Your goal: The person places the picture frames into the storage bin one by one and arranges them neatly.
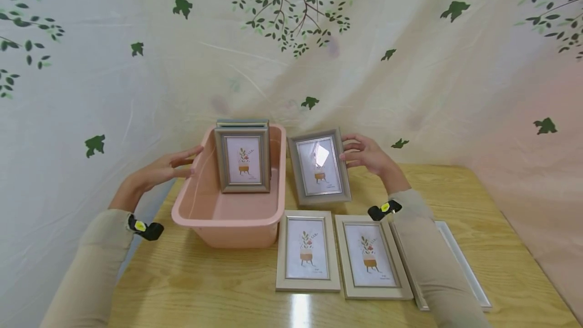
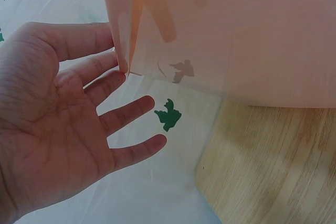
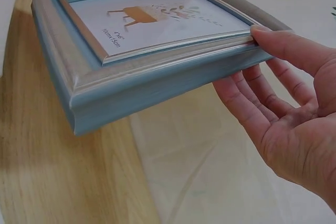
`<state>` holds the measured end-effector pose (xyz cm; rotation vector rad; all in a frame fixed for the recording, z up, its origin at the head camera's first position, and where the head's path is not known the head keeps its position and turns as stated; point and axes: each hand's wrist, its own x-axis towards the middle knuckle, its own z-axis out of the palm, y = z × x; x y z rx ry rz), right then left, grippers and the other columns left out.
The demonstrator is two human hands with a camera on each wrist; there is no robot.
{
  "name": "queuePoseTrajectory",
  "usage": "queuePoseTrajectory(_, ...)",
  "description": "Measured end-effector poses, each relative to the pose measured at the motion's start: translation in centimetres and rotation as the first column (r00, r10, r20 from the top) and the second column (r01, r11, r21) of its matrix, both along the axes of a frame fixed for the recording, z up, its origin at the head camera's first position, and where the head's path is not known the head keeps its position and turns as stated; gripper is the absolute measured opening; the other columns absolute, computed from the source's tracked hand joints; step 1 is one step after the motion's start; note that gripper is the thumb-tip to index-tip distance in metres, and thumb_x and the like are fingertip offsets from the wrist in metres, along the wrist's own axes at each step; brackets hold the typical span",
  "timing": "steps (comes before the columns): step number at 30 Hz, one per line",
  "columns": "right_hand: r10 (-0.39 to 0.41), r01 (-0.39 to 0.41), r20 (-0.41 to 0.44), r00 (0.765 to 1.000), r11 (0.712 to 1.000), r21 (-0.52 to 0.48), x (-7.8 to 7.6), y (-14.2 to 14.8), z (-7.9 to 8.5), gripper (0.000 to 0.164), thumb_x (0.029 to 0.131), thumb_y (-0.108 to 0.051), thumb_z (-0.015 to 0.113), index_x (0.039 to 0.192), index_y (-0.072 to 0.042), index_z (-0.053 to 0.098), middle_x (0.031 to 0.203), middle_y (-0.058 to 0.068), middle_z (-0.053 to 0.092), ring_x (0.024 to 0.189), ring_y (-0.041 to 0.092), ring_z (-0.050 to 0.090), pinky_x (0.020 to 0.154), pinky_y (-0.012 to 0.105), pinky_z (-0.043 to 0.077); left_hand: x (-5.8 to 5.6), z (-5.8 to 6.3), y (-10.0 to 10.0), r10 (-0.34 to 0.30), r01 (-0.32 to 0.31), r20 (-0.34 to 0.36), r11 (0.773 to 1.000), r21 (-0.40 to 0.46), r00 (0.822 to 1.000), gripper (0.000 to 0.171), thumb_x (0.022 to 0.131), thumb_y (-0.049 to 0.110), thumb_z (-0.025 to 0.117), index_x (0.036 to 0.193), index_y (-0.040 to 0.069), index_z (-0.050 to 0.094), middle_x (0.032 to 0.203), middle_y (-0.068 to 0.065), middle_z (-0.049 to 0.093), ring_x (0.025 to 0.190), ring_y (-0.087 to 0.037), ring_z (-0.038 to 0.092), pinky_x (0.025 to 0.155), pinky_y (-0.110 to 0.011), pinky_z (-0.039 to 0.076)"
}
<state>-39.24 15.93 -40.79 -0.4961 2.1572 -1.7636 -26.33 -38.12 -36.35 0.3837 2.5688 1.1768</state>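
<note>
A pink plastic basin [image 1: 227, 237] stands on the table, and at its left rim is my left hand [image 1: 166, 168]. In the left wrist view this hand [image 2: 58, 108] has the basin wall [image 2: 252, 51] between its digits, the lower fingers spread outside. Finger shapes show dimly through the plastic. My right hand [image 1: 366, 153] holds a grey-blue picture frame [image 1: 320, 166] by its right edge, tilted beside the basin. The right wrist view shows the thumb of this hand [image 3: 294, 103] on the front of the frame [image 3: 173, 85] and the fingers behind it.
Inside the basin, grey-framed pictures [image 1: 243, 158] stand upright at the back. Two cream picture frames [image 1: 307, 285] lie face up in front, with further frames [image 1: 464, 262] partly under the right sleeve. A printed curtain [image 1: 273, 75] hangs behind the wooden table [image 1: 205, 287].
</note>
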Motion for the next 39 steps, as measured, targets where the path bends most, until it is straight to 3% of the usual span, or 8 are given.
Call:
queuePoseTrajectory(6, 0.004, -0.007, -0.030, 1.000, 0.995, -0.099, 0.5, 0.9, 1.5, 0.047, 0.094, 0.005, 0.067, 0.136, -0.010, 0.052, 0.109, 0.002, 0.067, 0.094, 0.012, 0.070, 0.077, 0.034, 0.063, 0.0, -0.2, -0.1, -0.004, 0.004, -0.006, 1.000, 0.008, 1.000, 0.074, 0.103, 0.024, 0.058, 0.164, 0.012, 0.017, 0.170, -0.021, 0.012, 0.150, -0.053, 0.024, 0.114, -0.071, 0.029)
queuePoseTrajectory(14, 0.008, -0.030, -0.111, 0.994, 0.980, -0.194, 1.3, 2.0, 4.4, 0.042, 0.093, 0.009, 0.065, 0.129, -0.012, 0.055, 0.107, 0.002, 0.069, 0.092, 0.011, 0.070, 0.076, 0.030, 0.063, 0.1, -0.1, -0.1, -0.002, 0.002, -0.008, 1.000, 0.006, 1.000, 0.074, 0.104, 0.025, 0.057, 0.165, 0.013, 0.017, 0.171, -0.021, 0.011, 0.150, -0.053, 0.023, 0.114, -0.073, 0.027)
queuePoseTrajectory(23, 0.014, -0.067, -0.224, 0.975, 0.971, -0.231, 2.2, 1.9, 7.9, 0.044, 0.093, 0.009, 0.065, 0.131, -0.014, 0.059, 0.109, 0.000, 0.070, 0.095, 0.012, 0.070, 0.077, 0.030, 0.062, 0.2, 0.1, 0.1, -0.001, 0.001, -0.005, 1.000, 0.007, 1.000, 0.074, 0.103, 0.023, 0.057, 0.164, 0.013, 0.017, 0.170, -0.022, 0.012, 0.150, -0.054, 0.024, 0.113, -0.072, 0.029)
queuePoseTrajectory(30, 0.037, -0.121, -0.326, 0.945, 0.962, -0.244, 2.9, 0.7, 10.6, 0.047, 0.092, 0.009, 0.066, 0.134, -0.011, 0.059, 0.111, 0.005, 0.071, 0.093, 0.017, 0.071, 0.077, 0.031, 0.063, 0.1, -0.1, 0.0, -0.006, 0.006, -0.005, 1.000, 0.003, 1.000, 0.074, 0.104, 0.023, 0.057, 0.165, 0.013, 0.016, 0.170, -0.023, 0.012, 0.149, -0.054, 0.024, 0.112, -0.072, 0.031)
queuePoseTrajectory(39, 0.063, -0.182, -0.369, 0.927, 0.937, -0.297, 3.3, -2.6, 12.9, 0.048, 0.089, 0.013, 0.066, 0.131, -0.010, 0.061, 0.109, 0.007, 0.072, 0.089, 0.019, 0.072, 0.075, 0.033, 0.063, 0.0, -0.1, -0.1, 0.007, -0.007, 0.006, 1.000, -0.007, 1.000, 0.075, 0.103, 0.027, 0.057, 0.165, 0.015, 0.017, 0.170, -0.021, 0.012, 0.150, -0.053, 0.024, 0.113, -0.075, 0.026)
